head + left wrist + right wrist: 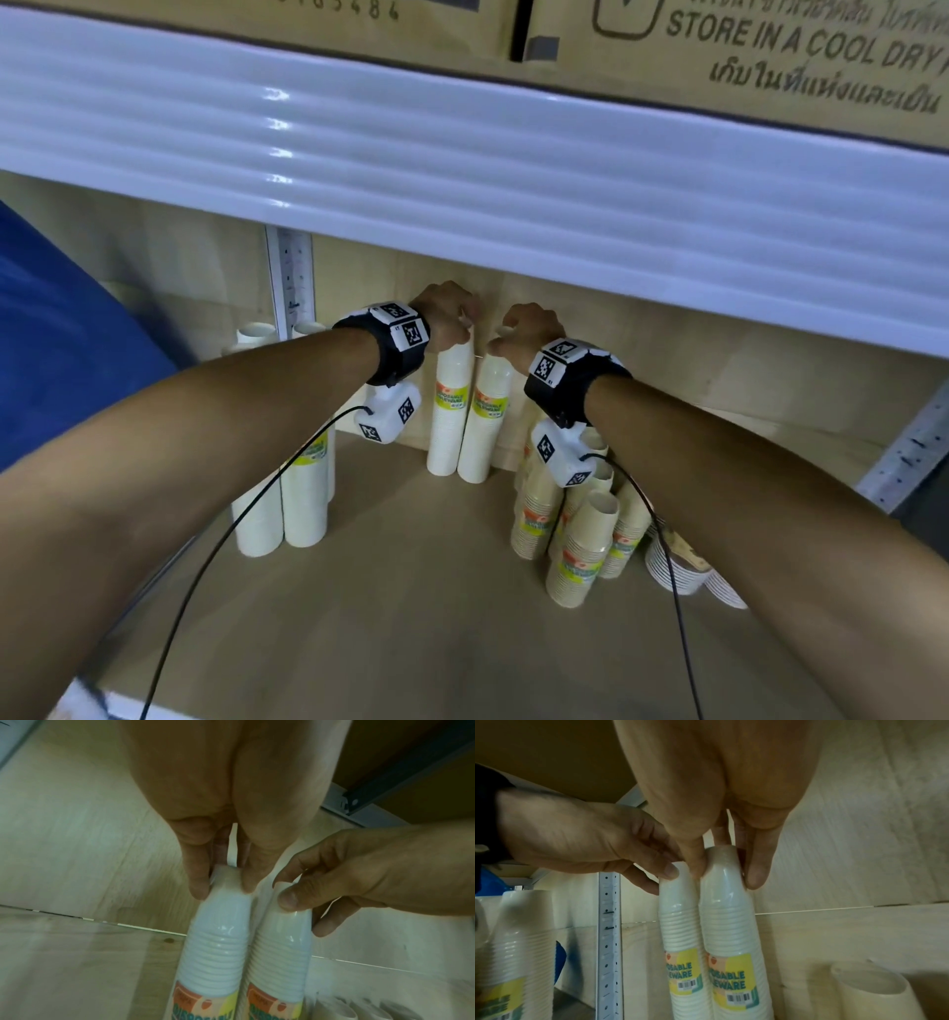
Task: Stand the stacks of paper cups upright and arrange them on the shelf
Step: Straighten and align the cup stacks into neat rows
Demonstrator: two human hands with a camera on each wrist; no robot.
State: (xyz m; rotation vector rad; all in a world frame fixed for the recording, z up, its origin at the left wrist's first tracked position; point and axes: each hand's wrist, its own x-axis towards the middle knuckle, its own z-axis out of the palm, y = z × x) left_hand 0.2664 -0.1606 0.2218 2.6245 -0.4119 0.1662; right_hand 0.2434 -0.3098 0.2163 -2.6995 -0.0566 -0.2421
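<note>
Two wrapped stacks of white paper cups stand upright side by side against the back panel of the wooden shelf [411, 606]. My left hand [454, 329] [223, 884] pinches the top of the left stack [451, 411] [218, 943] [677, 914] from above. My right hand [506, 342] [727, 870] grips the top of the right stack [487, 426] [282, 943] [729, 919] with thumb and fingers. Both stacks carry yellow labels and touch each other along their sides. Their bases rest on the shelf board.
More white cup stacks [287, 503] stand upright at the left by a perforated metal upright [291, 277]. Brown cup stacks [580, 555] and a pile of plates [678, 570] crowd the right. A white shelf edge [462, 169] with cardboard boxes [719, 56] hangs low overhead.
</note>
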